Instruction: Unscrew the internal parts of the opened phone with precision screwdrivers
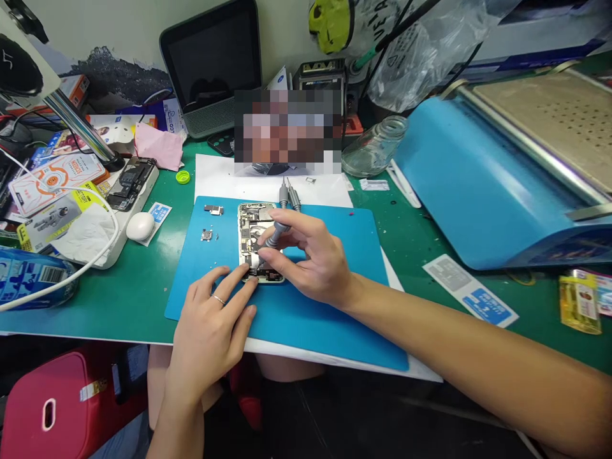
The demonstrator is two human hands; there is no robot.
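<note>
An opened smartphone (246,229), its inner parts exposed, lies on a blue mat (325,319). My right hand (310,255) pinches a grey precision screwdriver (277,234) over the phone's middle; the tip is hidden. With fingers stretched out, my left hand (217,319) touches the lower end of the phone and wears a ring. Left of the phone on the mat are a small metal part (214,210), a second small metal part (206,235) and several tiny pieces. Just beyond the phone, two more grey screwdrivers (289,196) lie together.
At right stands a large blue machine (440,172); a glass jar (375,146) lies near it. A dark-screened tablet (210,57) leans at the back. At left are boxes (57,178), a white earbud case (140,226), a microscope-like stand (81,127) and a white cable (108,255).
</note>
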